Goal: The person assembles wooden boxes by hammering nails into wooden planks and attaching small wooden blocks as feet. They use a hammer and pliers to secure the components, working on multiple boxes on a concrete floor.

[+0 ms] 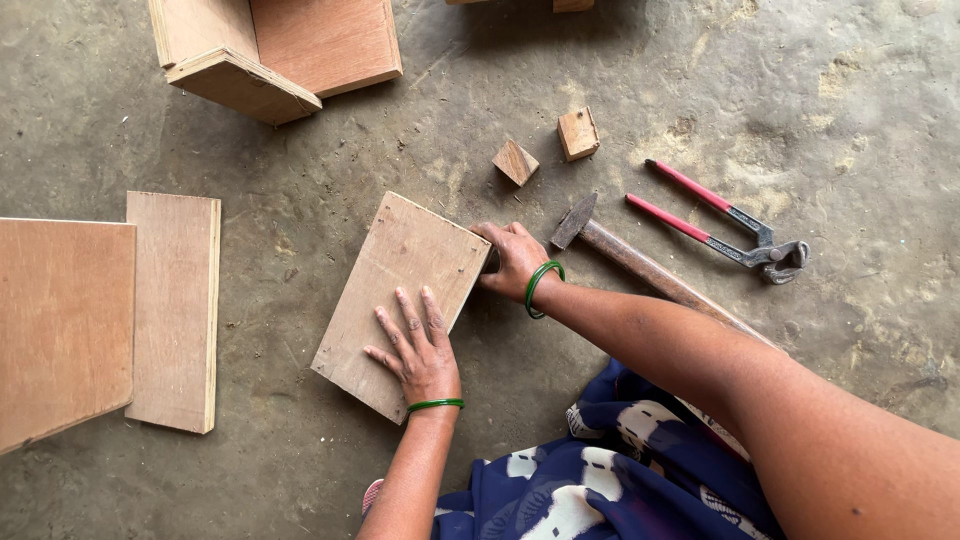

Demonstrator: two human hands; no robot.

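A rectangular plywood board lies tilted on the concrete floor in front of me. My left hand rests flat on its near half, fingers spread. My right hand grips the board's right edge near the far corner, fingers curled around it; something dark shows under the fingers, and I cannot tell what it is. Both wrists carry green bangles. A hammer with a wooden handle lies just right of my right hand, partly hidden by my forearm.
Red-handled pincers lie to the right of the hammer. Two small wood blocks sit beyond the board. Two plywood panels lie at left. A wooden box-like piece stands at top left.
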